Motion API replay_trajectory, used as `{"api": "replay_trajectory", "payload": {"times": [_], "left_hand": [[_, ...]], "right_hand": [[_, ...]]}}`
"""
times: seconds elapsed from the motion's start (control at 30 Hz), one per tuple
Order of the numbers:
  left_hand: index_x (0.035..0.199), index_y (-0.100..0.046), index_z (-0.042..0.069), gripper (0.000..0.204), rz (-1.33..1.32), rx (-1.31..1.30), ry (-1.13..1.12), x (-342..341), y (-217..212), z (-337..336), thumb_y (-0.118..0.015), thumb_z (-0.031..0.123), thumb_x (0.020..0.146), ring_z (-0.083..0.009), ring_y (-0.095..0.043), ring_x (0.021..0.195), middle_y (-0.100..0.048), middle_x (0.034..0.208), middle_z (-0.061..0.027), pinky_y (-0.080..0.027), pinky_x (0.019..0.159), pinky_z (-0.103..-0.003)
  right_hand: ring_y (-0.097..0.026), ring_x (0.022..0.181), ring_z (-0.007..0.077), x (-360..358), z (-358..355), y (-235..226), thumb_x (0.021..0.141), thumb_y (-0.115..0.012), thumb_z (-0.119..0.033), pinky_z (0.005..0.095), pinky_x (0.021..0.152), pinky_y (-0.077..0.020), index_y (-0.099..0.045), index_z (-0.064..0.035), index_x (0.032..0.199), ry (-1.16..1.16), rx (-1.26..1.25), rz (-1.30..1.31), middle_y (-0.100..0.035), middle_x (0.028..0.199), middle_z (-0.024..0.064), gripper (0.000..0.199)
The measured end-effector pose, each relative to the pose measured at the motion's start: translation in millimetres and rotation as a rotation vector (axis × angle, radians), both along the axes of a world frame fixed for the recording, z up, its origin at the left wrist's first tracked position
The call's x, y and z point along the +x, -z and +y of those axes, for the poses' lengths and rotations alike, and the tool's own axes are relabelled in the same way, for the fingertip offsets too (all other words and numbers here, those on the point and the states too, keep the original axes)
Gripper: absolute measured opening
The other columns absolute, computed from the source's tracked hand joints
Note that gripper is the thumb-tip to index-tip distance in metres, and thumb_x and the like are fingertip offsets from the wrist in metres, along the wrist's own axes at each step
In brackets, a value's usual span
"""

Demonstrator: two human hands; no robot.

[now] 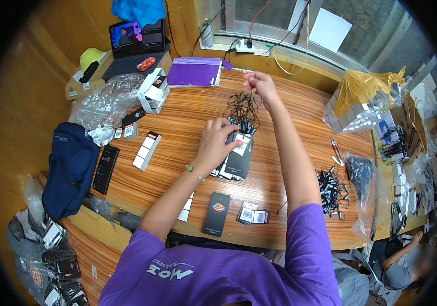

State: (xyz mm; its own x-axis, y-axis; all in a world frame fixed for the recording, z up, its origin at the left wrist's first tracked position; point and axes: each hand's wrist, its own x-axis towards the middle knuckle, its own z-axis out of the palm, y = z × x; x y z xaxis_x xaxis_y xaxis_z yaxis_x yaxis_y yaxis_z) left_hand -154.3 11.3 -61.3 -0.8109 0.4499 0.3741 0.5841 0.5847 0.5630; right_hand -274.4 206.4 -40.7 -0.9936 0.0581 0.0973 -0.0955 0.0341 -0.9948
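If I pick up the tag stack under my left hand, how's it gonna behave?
The tags look like flat card, so probably fairly stiff. Their edges are uneven, so they may slide apart; the tangled strings could snag.

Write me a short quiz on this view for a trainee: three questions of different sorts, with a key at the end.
1. Multiple choice: what does the left hand touch?
A. the laptop
B. the stack of dark tags
C. the purple notebook

2. True or false: the right hand is farther from the person's body than the left hand.

3. Short answer: what colour is the fabric bag that lies beside the dark phone?

Key:
1. B
2. True
3. Navy blue
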Motion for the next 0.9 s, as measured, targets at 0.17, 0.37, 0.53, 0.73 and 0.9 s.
{"api": "replay_trajectory", "payload": {"times": [0.17,0.37,0.53,0.73,0.9], "left_hand": [[0.106,-0.059,0.007,0.037,-0.031,0.098,-0.035,35.3,-17.2,-31.6,-0.069,0.018,0.072,-0.0274,-0.044,0.1,-0.051,0.104,-0.0096,-0.035,0.089,-0.036],[0.09,-0.065,0.007,0.022,-0.133,-0.003,0.08,86.0,-20.7,-73.9,-0.07,0.015,0.07,-0.0235,-0.046,0.091,-0.056,0.092,-0.0058,-0.037,0.083,-0.034],[0.081,-0.067,0.009,0.02,-0.218,-0.179,0.182,118.9,-12.2,-75.4,-0.071,0.023,0.068,-0.0214,-0.045,0.09,-0.056,0.089,-0.0002,-0.034,0.085,-0.034],[0.094,-0.065,0.01,0.03,-0.202,-0.201,0.206,121.2,-16.4,-59.7,-0.07,0.026,0.07,-0.0228,-0.045,0.09,-0.056,0.09,-0.0027,-0.034,0.086,-0.034],[0.091,-0.063,0.006,0.028,-0.161,-0.133,0.346,126.7,-21.5,-42.9,-0.068,0.025,0.072,-0.024,-0.044,0.09,-0.056,0.09,-0.0052,-0.035,0.084,-0.035]], "right_hand": [[-0.061,0.08,0.0209,-18.0,10.8,49.8,0.085,-0.051,-0.009,0.0342,0.074,-0.0472,-0.059,-0.0091,0.104,-0.019,0.501,-0.044,-0.064,0.085,0.0119,0.021],[-0.059,0.077,0.0343,89.7,19.3,0.4,0.081,-0.054,-0.014,0.0406,0.066,-0.0462,-0.06,-0.013,0.102,0.178,0.914,0.194,-0.062,0.08,0.0167,0.022],[-0.057,0.065,0.0325,230.8,9.1,-16.6,0.086,-0.053,-0.019,0.0372,0.059,-0.0437,-0.059,-0.0005,0.085,0.047,0.745,-0.138,-0.058,0.069,0.0173,0.02],[-0.052,0.077,0.0265,329.2,-0.5,13.2,0.071,-0.066,-0.007,0.0336,0.07,-0.0425,-0.062,-0.0026,0.086,-0.009,0.696,-0.153,-0.057,0.077,0.0103,0.016],[-0.046,0.092,0.0265,345.3,-13.5,19.2,0.06,-0.074,-0.014,0.0367,0.081,-0.0376,-0.06,-0.0069,0.095,-0.061,0.954,-0.033,-0.051,0.098,0.0069,0.038]]}}
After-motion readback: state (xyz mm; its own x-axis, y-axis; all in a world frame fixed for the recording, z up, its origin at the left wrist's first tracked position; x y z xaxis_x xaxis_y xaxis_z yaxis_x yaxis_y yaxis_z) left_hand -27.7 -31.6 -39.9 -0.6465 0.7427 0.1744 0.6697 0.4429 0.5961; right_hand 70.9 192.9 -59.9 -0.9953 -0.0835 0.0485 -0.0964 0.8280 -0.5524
